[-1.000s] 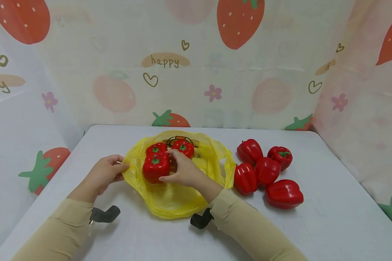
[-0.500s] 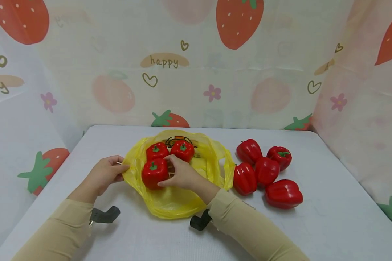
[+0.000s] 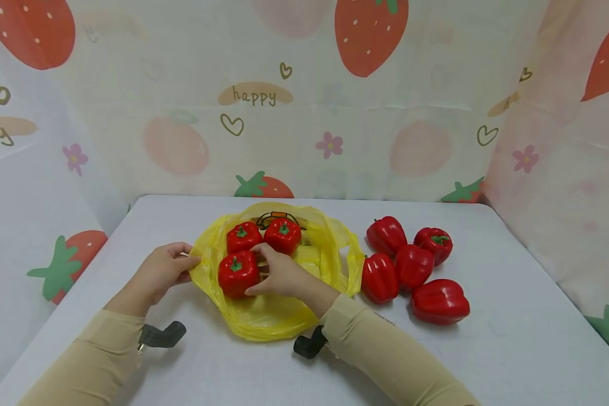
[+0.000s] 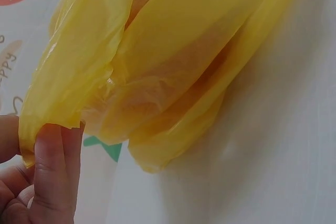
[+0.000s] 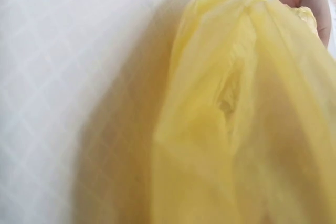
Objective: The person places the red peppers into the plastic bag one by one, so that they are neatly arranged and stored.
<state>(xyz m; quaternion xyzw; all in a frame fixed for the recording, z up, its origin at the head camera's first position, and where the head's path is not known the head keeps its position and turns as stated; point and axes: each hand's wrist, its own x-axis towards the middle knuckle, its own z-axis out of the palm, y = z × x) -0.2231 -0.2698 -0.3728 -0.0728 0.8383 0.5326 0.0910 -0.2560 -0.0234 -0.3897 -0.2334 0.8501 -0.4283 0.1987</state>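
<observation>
A yellow plastic bag [image 3: 279,324] lies spread open on the table, with two red bell peppers [image 3: 282,236] at the back of its mouth. My left hand [image 3: 164,269] pinches the bag's left rim between thumb and fingers; the left wrist view shows the yellow film [image 4: 79,51] caught there. Inside the bag mouth, my right hand [image 3: 284,276] holds a third red bell pepper [image 3: 237,273] by its right side, stem up. In the right wrist view the bag film [image 5: 210,145] hides the right hand's fingers and that pepper.
Several red bell peppers [image 3: 415,266] lie grouped on the white table [image 3: 512,338], just right of the bag. A dark wrist mount [image 3: 163,334] sticks out under the left forearm, another [image 3: 310,343] under the right. A printed curtain [image 3: 304,158] stands behind the table.
My right hand has brought its bell pepper slightly nearer and to the left, away from the two behind, which now show more fully. The left hand stays at the bag's rim.
</observation>
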